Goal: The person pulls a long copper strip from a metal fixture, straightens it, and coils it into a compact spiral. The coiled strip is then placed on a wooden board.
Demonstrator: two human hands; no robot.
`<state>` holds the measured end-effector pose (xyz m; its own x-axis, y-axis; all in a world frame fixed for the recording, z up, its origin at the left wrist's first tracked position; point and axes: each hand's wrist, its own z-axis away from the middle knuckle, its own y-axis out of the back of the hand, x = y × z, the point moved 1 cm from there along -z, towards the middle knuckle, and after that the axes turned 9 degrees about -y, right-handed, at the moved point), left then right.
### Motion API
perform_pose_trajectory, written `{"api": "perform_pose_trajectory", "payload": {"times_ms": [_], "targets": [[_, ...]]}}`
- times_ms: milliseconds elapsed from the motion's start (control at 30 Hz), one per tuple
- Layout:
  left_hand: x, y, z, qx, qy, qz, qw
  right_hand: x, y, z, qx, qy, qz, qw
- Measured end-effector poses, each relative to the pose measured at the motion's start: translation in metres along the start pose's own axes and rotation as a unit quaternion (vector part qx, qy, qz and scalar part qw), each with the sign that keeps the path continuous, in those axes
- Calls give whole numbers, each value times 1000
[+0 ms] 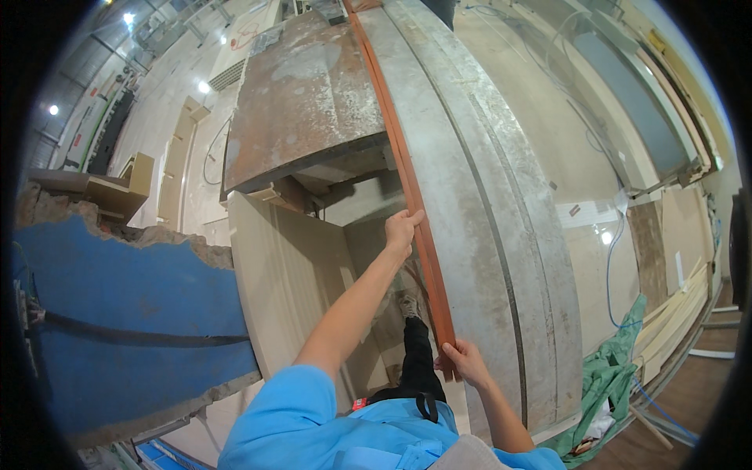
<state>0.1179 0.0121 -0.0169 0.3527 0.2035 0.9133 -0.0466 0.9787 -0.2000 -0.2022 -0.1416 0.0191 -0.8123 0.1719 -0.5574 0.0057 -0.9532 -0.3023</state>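
Note:
A long, narrow reddish-brown strip (415,184) runs from near my body to the far top edge, along the left side of a grey metal table (462,204). A dark line follows its length, and I cannot tell whether it is one piece or two laid together. My left hand (402,231) is closed on its left edge, partway along. Lower down, my right hand (464,362) grips the near end, thumb on top and fingers partly hidden beneath. Another person's hand (364,5) rests at the strip's far end.
Left of the strip stands a rusty metal surface (305,94) with an opening below it. A beige panel (286,274) stands beside my left arm, next to a blue, rough-edged surface (133,298). Green cloth (607,392) and light wooden strips (677,313) lie at right.

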Motion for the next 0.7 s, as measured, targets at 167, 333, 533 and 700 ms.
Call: {"api": "perform_pose_trajectory", "payload": {"times_ms": [167, 333, 533, 700], "targets": [[-1, 1, 22, -4, 19, 0, 1000, -14, 0, 7, 32, 46, 90, 994], [-4, 0, 38, 1, 27, 13, 1000, -70, -8, -13, 228, 194, 293, 908], [-18, 1, 52, 24, 19, 22, 999, -182, -15, -78, 303, 350, 272, 844], [-23, 1, 66, 6, 9, 87, 996, -255, -29, -145, 295, 335, 268, 854]]}}
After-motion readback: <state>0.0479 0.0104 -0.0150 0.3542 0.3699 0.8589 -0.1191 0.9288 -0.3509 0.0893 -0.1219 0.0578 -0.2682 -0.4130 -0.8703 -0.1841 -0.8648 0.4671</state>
